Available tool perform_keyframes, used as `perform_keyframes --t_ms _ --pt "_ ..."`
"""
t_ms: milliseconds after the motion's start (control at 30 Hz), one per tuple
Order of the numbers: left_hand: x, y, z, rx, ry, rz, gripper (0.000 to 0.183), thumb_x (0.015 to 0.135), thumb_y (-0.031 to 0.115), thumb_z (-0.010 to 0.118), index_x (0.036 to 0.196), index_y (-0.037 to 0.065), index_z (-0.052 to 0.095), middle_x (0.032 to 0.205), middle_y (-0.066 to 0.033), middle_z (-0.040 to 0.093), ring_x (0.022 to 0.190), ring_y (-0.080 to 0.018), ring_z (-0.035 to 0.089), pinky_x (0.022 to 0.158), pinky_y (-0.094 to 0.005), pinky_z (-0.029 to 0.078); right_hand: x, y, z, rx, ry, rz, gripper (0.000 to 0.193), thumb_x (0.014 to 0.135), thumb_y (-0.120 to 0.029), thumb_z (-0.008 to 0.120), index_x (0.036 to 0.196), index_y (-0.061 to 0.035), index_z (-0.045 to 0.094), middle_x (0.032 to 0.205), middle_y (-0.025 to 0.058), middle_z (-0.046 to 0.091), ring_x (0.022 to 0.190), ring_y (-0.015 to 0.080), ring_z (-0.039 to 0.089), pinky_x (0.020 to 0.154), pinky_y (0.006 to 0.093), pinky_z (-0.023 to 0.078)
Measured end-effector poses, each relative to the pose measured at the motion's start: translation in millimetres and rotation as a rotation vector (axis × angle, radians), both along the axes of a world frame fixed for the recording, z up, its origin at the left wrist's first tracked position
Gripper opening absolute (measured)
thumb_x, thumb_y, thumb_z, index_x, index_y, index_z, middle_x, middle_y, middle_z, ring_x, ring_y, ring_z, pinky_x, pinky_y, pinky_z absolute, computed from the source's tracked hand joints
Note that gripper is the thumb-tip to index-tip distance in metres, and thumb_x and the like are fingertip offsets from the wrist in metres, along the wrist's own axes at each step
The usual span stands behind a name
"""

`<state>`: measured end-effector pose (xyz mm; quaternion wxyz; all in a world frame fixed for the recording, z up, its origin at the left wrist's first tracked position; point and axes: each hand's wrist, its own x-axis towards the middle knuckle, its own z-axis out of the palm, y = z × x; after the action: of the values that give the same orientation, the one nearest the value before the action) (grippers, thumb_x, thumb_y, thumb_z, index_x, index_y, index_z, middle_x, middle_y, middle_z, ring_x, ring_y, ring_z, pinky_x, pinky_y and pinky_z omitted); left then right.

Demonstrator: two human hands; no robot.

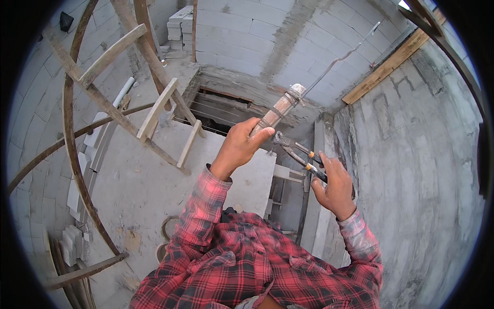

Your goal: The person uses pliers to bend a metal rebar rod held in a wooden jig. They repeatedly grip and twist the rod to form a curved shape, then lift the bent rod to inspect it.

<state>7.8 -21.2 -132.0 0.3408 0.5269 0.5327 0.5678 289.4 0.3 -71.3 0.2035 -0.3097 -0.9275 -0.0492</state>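
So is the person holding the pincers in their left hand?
No, the right hand holds the pincers, while the left hand grips a wooden stick with wire wound around it.

1 tilted, wire-bound wooden stick, yellow-and-black-handled pincers just beside

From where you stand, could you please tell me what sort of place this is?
Most likely a building site: there is a bare block wall, a rough wooden ladder and a stack of blocks in the far corner.
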Motion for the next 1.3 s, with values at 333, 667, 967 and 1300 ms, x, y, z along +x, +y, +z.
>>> perform_keyframes --t_ms 333,667,967,1300 --pt "13 15 -21 -0.062 -0.18 -0.112 0.029 0.101 0.029 0.062 0.089 0.002 0.061 0.068 0.0072 0.044 0.058 -0.0024 0.036 0.049 -0.0231 0.03 3 -19 -52 -2.324 0.653 0.027 0.04 0.089 -0.031 0.052 0.117 -0.0013 0.053 0.074 0.0081 0.053 0.058 0.0203 0.052 0.055 0.0359 0.045" --pt "10 17 -23 -0.019 0.058 0.003 0.041 0.101 0.038 0.058 0.091 -0.001 0.062 0.066 -0.017 0.057 0.058 -0.0295 0.055 0.056 -0.0402 0.043 -6 -30 -36 -1.594 0.388 -0.173 0.036 0.087 -0.019 0.073 0.115 -0.0043 0.056 0.078 0.0032 0.06 0.066 0.0148 0.061 0.061 0.0345 0.048" --pt "18 9 -13 0.093 0.134 0.077 0.04 0.103 0.037 0.056 0.089 0.0 0.06 0.06 -0.0076 0.048 0.053 -0.0143 0.046 0.052 -0.0332 0.04 18 -12 -29 -0.103 0.066 -0.077 0.05 0.094 -0.03 0.065 0.134 -0.0003 0.056 0.08 0.0136 0.06 0.067 0.0315 0.058 0.062 0.0391 0.047" --pt "18 4 -11 0.086 0.149 0.098 0.035 0.102 0.033 0.057 0.091 0.0 0.06 0.063 -0.009 0.051 0.057 -0.017 0.051 0.055 -0.0344 0.041 3 -33 -35 -2.247 0.656 -0.144 0.07 0.101 -0.067 0.032 0.125 -0.0048 0.054 0.075 0.0013 0.05 0.06 0.0124 0.044 0.055 0.0304 0.039"
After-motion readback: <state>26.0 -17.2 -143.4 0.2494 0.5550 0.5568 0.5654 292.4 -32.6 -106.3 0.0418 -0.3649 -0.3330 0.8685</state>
